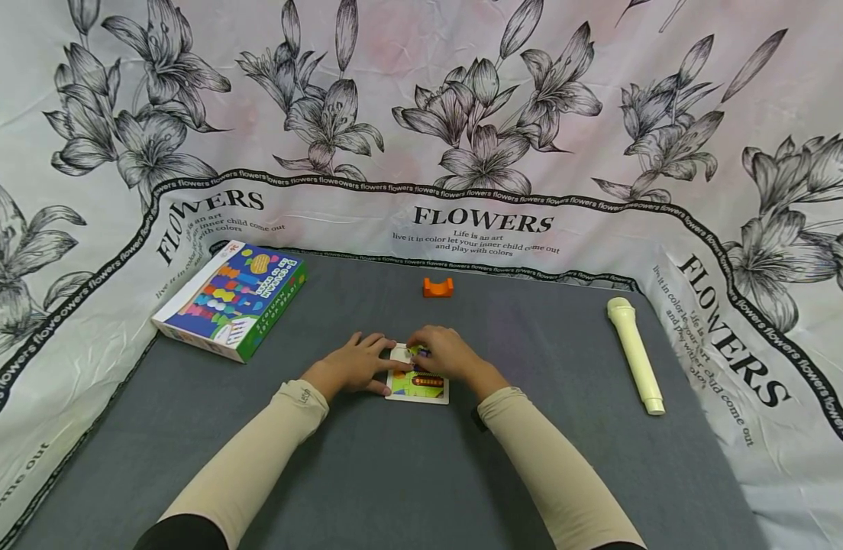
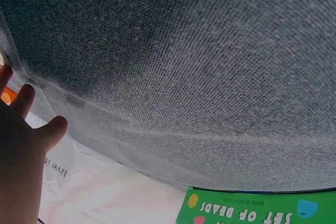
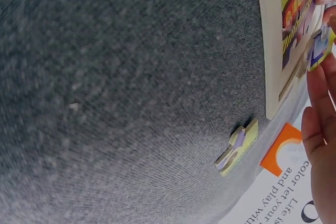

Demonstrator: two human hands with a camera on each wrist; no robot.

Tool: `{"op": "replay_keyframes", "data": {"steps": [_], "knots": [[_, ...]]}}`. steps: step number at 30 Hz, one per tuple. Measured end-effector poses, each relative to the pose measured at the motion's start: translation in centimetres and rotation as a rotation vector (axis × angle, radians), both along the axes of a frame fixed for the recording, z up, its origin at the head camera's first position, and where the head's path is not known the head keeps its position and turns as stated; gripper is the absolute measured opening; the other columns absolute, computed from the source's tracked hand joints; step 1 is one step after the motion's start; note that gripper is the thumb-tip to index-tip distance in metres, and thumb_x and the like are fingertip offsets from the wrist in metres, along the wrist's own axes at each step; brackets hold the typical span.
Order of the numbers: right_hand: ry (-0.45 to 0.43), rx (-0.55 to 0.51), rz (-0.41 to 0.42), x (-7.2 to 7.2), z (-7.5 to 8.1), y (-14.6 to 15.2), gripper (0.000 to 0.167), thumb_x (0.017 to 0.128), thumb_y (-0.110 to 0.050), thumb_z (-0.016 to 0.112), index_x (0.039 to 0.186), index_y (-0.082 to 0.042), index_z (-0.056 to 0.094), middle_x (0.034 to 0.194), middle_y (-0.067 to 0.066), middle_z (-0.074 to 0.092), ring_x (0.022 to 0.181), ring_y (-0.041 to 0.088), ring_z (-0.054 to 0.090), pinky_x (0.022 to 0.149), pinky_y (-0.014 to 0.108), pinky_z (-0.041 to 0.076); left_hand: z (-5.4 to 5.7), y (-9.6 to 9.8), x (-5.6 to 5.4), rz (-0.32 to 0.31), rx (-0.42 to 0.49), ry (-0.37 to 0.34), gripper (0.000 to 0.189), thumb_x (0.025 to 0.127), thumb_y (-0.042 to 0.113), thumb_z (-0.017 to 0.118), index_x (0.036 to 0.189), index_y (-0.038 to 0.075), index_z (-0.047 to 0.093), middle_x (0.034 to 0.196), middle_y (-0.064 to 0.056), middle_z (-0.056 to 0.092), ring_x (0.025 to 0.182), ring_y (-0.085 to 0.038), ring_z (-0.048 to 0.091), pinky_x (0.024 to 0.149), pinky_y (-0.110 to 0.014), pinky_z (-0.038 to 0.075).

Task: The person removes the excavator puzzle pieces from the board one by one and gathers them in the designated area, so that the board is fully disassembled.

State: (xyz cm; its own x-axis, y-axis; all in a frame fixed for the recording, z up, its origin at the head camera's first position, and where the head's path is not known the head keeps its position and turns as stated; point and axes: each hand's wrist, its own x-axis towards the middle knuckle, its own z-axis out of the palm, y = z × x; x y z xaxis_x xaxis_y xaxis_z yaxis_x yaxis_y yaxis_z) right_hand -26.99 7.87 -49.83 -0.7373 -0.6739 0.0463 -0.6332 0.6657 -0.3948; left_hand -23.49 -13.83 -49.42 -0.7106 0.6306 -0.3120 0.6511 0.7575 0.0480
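Right wrist camera: right grip (image 1: 447, 353) pinched a puzzle piece (image 3: 318, 50), left grip (image 1: 355, 364) lay spread. Any tilt risked jamming it.

Small rectangular off-white-framed puzzle board (image 1: 421, 388): yellow-green pic w/ red & orange bits. Flat yellow-green puzzle piece (image 3: 239, 149): lilac patch. Plain orange U-shaped block (image 1: 438, 289). Pale-yellow cylindrical stick (image 1: 636, 357). Rectangular cardboard box (image 1: 239, 294): blue top w/ multicol. bead print, green side. White fabric backdrop (image 1: 366, 218): black line-drawn flowers (faint pink blotches too). Grey cloth tabletop (image 1: 366, 473).
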Motion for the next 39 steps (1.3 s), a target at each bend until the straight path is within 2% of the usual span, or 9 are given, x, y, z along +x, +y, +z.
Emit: {"op": "replay_keyframes", "data": {"steps": [13,23,30,39], "knots": [[0.020,0.031,-0.008,-0.1,-0.6,-0.1,0.023,0.090,-0.017,0.070,0.113,-0.014,0.070,0.108,0.001,0.067,0.100,0.017,0.062,0.093,0.044,0.047,0.0,-0.1,0.1,-0.005,0.020,0.006,0.062,0.092,0.059,0.049,0.150,0.042,0.034,0.156,-0.004,0.029,0.146,-0.031,0.021,0.113,-0.062,0.019],[-0.084,-0.031,-0.030,-0.2,-0.2,0.0,0.023,0.092,-0.002,0.064,0.112,-0.008,0.070,0.111,0.005,0.068,0.105,0.020,0.063,0.094,0.039,0.050,0.0,-0.2,0.2,-0.015,0.033,0.007,0.061,0.092,0.059,0.050,0.149,0.042,0.035,0.155,-0.004,0.030,0.145,-0.031,0.022,0.112,-0.062,0.019],[-0.139,-0.013,-0.054,-0.3,0.3,0.1,0.026,0.091,0.000,0.063,0.115,-0.009,0.069,0.113,0.006,0.067,0.109,0.021,0.062,0.095,0.038,0.049,-0.3,-0.2,-0.1,-0.009,0.010,0.017,0.062,0.092,0.061,0.048,0.149,0.045,0.032,0.157,-0.003,0.028,0.146,-0.029,0.021,0.113,-0.062,0.019],[-0.092,-0.014,-0.010,-0.2,0.6,0.1,0.026,0.090,0.002,0.064,0.114,-0.006,0.070,0.111,0.007,0.067,0.106,0.022,0.062,0.095,0.040,0.049,-0.3,-0.2,-0.1,0.000,0.015,0.000,0.062,0.092,0.061,0.048,0.149,0.045,0.032,0.157,-0.003,0.028,0.146,-0.029,0.020,0.114,-0.061,0.018]]}}
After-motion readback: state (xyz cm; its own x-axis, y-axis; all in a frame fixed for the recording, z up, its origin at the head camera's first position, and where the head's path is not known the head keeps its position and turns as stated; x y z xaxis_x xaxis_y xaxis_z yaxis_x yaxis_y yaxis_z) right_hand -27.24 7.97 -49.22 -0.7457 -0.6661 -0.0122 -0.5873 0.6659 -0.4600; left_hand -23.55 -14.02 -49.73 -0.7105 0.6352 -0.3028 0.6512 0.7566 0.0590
